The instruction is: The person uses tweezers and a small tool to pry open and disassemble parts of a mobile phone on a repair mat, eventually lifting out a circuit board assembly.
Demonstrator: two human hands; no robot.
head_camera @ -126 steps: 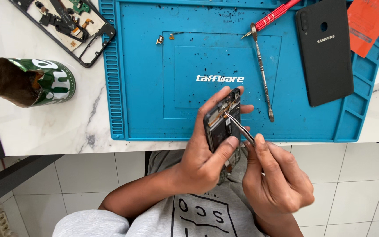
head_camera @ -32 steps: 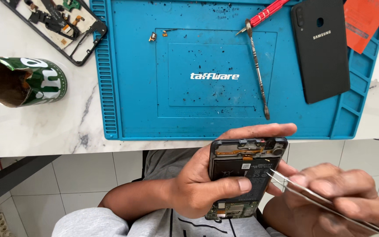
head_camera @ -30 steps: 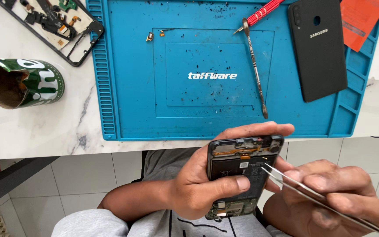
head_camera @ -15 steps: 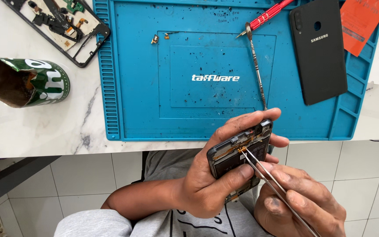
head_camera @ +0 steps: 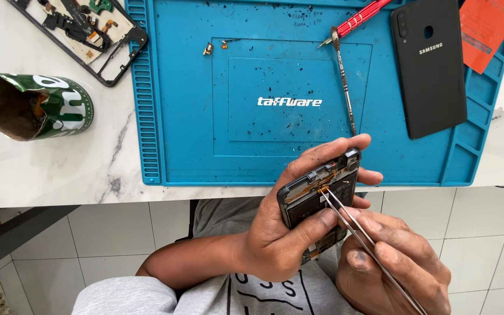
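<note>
My left hand (head_camera: 275,245) is wrapped around the opened phone (head_camera: 316,198), held just off the desk (head_camera: 88,169) edge below the blue mat (head_camera: 193,116). My right hand (head_camera: 398,262) pinches tweezers (head_camera: 357,233), tips touching the phone's board near its top.

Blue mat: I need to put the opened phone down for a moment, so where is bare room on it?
The blue mat is bare left of the metal pry tool, below two tiny parts. Its right side is crowded by the black back cover and red screwdriver.

Head view, steeply downward, close
</note>
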